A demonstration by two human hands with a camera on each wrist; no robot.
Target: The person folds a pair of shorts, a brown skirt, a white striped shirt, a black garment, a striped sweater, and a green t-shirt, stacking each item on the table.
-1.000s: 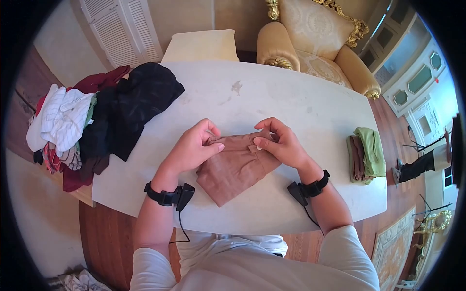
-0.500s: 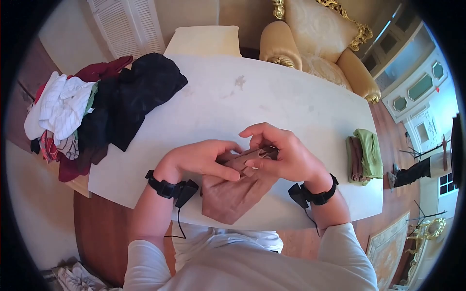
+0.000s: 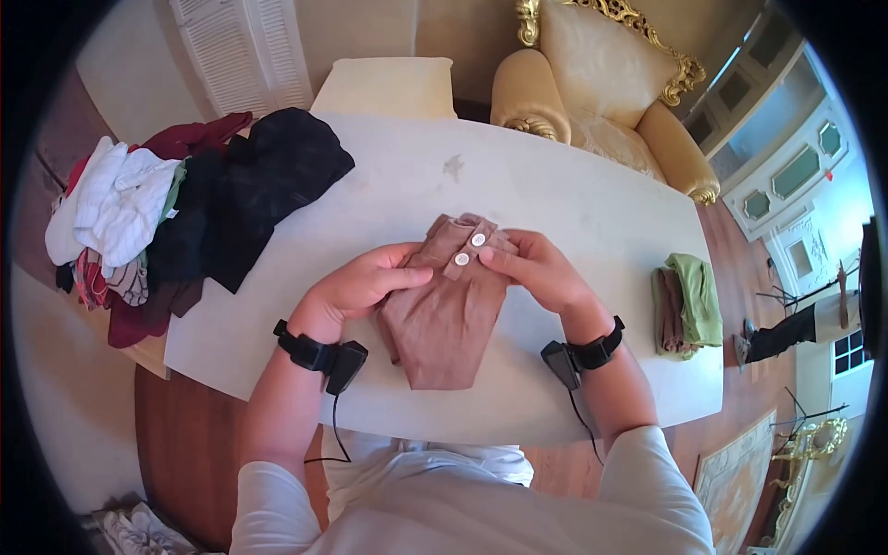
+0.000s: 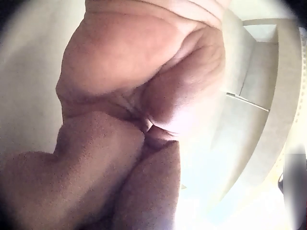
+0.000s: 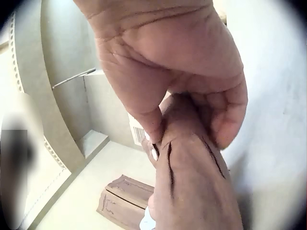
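Note:
A brown garment (image 3: 444, 324) with two white buttons near its upper edge is held up over the table in the head view. My left hand (image 3: 365, 277) grips its left side, thumb in front and fingers behind. On the other side my right hand (image 3: 546, 270) pinches the cloth beside the buttons. The left wrist view has the left hand (image 4: 139, 67) over brown cloth (image 4: 96, 158). In the right wrist view, the right hand (image 5: 177, 57) has thumb and curled fingers around a fold of the cloth (image 5: 192, 177).
Piled clothes lie at the table's left, with a white striped garment (image 3: 125, 203) and a black one (image 3: 277, 166). A folded green garment (image 3: 696, 301) lies near the right edge of the table (image 3: 555, 388). An armchair (image 3: 601, 74) stands beyond. Someone's legs (image 3: 782, 340) show far right.
The brown garment has turned more upright and spread out, its two buttons now facing up. Both hands have shifted along its upper part, the left thumb now lying higher.

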